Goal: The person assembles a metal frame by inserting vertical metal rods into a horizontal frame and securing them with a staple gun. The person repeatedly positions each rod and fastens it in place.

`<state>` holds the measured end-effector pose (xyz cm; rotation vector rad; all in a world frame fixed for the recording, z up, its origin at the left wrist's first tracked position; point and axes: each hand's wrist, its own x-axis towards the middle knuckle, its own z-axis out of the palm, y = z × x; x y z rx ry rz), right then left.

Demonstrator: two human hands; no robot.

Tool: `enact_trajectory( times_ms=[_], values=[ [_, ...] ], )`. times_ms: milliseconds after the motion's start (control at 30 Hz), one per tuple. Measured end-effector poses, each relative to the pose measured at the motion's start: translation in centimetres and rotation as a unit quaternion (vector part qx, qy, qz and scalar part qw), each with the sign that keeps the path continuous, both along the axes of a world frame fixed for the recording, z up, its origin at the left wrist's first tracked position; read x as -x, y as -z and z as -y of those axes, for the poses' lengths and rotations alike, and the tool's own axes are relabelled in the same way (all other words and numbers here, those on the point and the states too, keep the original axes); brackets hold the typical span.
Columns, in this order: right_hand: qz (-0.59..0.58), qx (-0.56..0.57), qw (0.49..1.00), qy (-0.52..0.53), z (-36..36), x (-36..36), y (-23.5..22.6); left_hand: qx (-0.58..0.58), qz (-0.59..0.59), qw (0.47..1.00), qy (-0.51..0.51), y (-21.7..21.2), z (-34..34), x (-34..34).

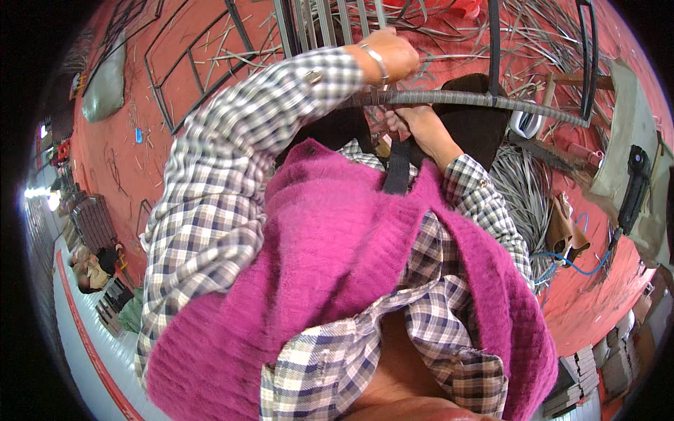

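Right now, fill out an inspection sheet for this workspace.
Surface: red floor, littered with cut strips.
Job's things: grey wrapped rail of a dark metal frame; thin grey weaving strips running up from it.
Clutter: bundle of grey strips; empty black wire frames; grey sack; tan gloves.
Hands: left hand, with a metal bangle, above the rail among the strips; right hand just under the rail, grip unclear.
Cables: blue cord on the floor at right.
Surroundings: stacked dark frames at left; stacked items lower right.
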<state>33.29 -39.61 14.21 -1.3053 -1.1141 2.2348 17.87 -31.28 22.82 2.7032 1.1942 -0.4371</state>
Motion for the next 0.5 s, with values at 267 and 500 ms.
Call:
enact_trajectory(
  times_ms=[267,500],
  values=[
    [-0.01,0.011,0.999,0.031,2.2,0.4,-1.3,-0.127,0.238,0.958,-0.099,0.3,8.8,4.5],
    [0.043,-0.158,0.986,0.019,2.9,0.8,-1.5,-0.184,0.245,0.947,-0.096,3.1,9.2,4.7]
  ],
)
